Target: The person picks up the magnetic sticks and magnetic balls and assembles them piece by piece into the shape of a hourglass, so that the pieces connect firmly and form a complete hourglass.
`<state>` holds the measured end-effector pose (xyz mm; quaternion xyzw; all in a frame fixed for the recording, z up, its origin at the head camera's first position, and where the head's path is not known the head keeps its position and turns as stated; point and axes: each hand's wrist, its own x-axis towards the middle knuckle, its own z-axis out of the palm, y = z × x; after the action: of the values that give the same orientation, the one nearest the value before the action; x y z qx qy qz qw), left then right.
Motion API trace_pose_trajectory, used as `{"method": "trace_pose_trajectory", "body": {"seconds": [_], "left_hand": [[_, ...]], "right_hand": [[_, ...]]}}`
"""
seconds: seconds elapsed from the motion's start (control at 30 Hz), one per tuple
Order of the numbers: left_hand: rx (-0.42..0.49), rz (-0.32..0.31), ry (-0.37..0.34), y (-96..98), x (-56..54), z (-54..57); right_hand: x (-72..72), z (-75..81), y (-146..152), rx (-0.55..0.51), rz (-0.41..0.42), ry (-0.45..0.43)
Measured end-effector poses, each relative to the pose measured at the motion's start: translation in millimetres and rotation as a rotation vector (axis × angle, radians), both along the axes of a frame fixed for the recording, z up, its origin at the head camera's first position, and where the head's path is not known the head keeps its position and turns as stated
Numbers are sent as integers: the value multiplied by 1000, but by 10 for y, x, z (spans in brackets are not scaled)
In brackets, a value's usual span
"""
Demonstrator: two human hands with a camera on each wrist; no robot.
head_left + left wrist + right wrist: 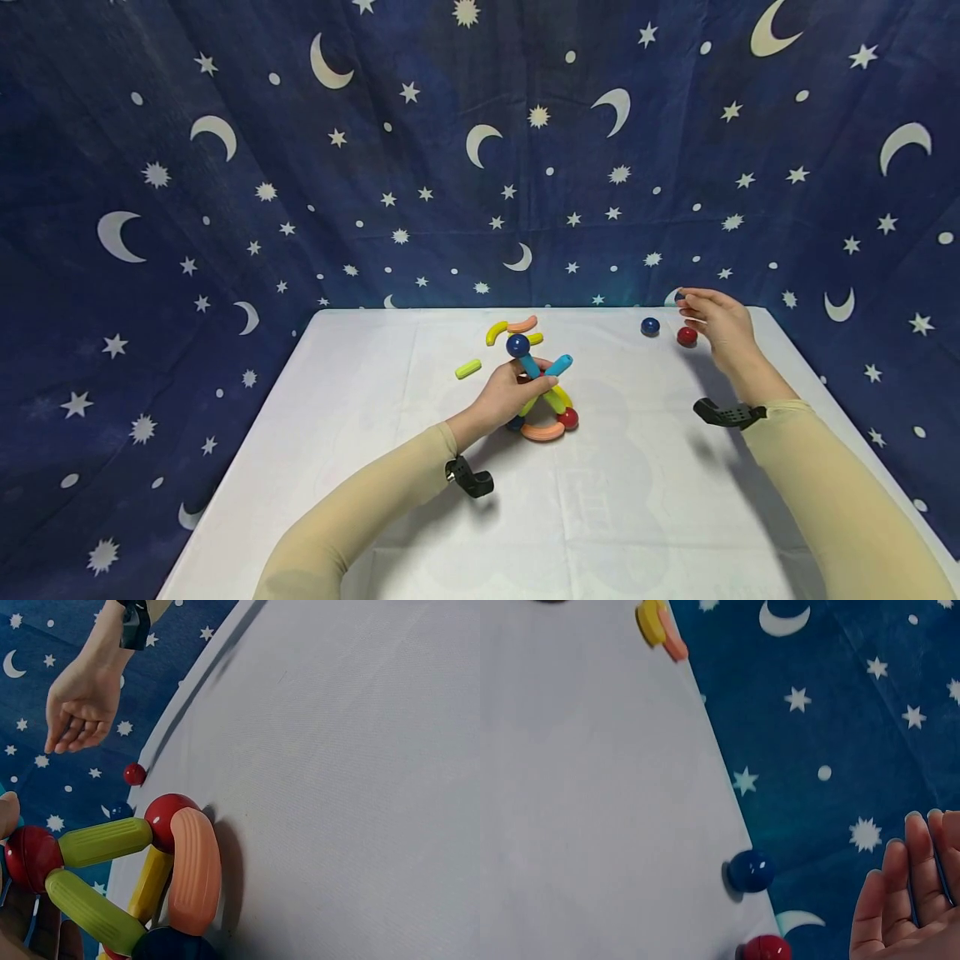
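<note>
My left hand point(501, 398) grips the top of a magnetic stick-and-ball structure, thumb and fingers around its red ball point(34, 859). Light green sticks point(105, 841) run down from that ball to a lower red ball point(169, 819) and a dark blue ball point(174, 945). A curved orange stick point(195, 871) joins those two. Above the hand, a blue stick point(529, 365) carries a dark blue ball point(517, 346); a second blue stick point(558, 365) points up to the right. My right hand point(722, 329), fingers loosely bent, hovers above a loose red ball point(687, 337), holding nothing visible.
A loose blue ball point(650, 327) lies left of the loose red one near the table's back edge. Behind the structure lie a curved yellow stick point(496, 333), a curved orange stick point(522, 325) and a light green stick point(468, 369). A star-patterned cloth point(420, 167) hangs behind the white table point(360, 400).
</note>
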<state>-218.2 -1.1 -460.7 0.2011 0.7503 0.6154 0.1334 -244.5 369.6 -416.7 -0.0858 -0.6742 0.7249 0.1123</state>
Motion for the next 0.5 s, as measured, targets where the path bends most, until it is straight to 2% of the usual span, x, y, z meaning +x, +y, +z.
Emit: {"method": "trace_pose_trajectory", "body": {"seconds": [0.1, 0.23, 0.33, 0.5], "left_hand": [[5, -3, -3, -2, 1, 4], [1, -2, -3, -2, -1, 4], [-6, 3, -3, -4, 1, 7], [-18, 4, -3, -13, 4, 13]], "right_hand": [[-11, -38, 41, 49, -33, -16], [-36, -116, 87, 201, -87, -37], [-57, -202, 121, 345, -151, -86], [-80, -369, 208, 494, -235, -172]]}}
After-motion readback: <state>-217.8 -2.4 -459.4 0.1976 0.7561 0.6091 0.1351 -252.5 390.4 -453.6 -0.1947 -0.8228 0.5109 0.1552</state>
